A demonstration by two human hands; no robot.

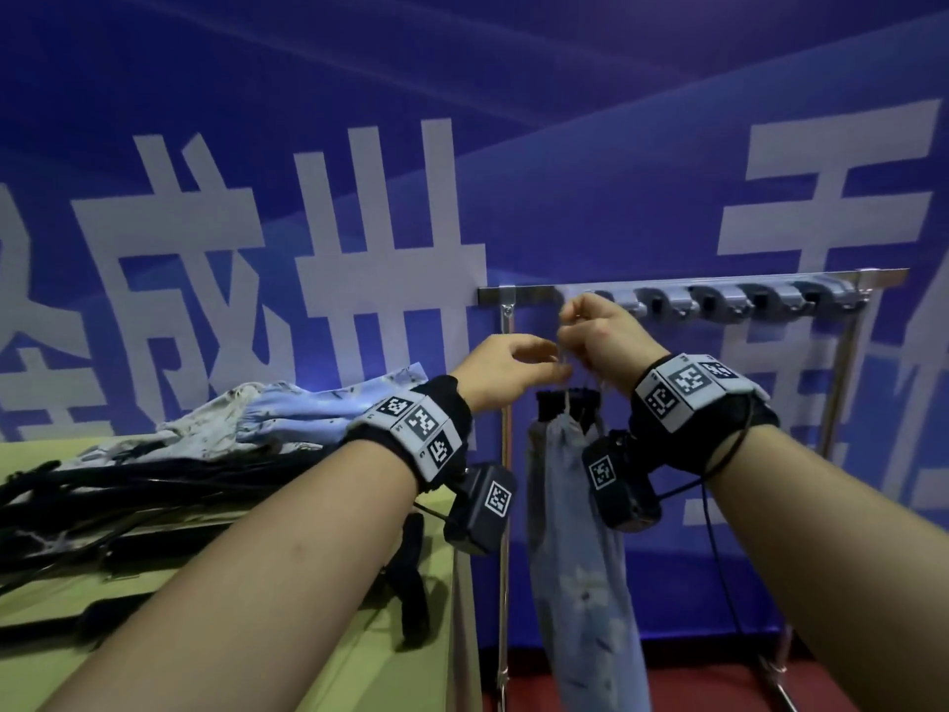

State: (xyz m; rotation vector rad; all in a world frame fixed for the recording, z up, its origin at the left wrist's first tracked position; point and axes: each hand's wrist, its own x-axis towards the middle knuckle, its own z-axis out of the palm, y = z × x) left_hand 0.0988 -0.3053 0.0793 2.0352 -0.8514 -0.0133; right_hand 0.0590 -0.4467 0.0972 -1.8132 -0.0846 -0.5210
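A pale blue pair of trousers (575, 547) hangs from a black clip hanger (567, 400) below a metal rail (524, 294). The hanger's thin wire hook (565, 352) rises between my two hands. My right hand (601, 331) pinches the top of the hook just under the rail's left end. My left hand (506, 367) has its curled fingers on the hook's stem, a little lower and to the left. Both wrists wear black bands with tag markers.
The rail carries a row of grey clamp hooks (719, 300) to the right on a chrome stand (506, 506). A yellow-green table (359, 660) at left holds a heap of black hangers (102, 506) and light blue garments (287, 408). A blue banner wall stands behind.
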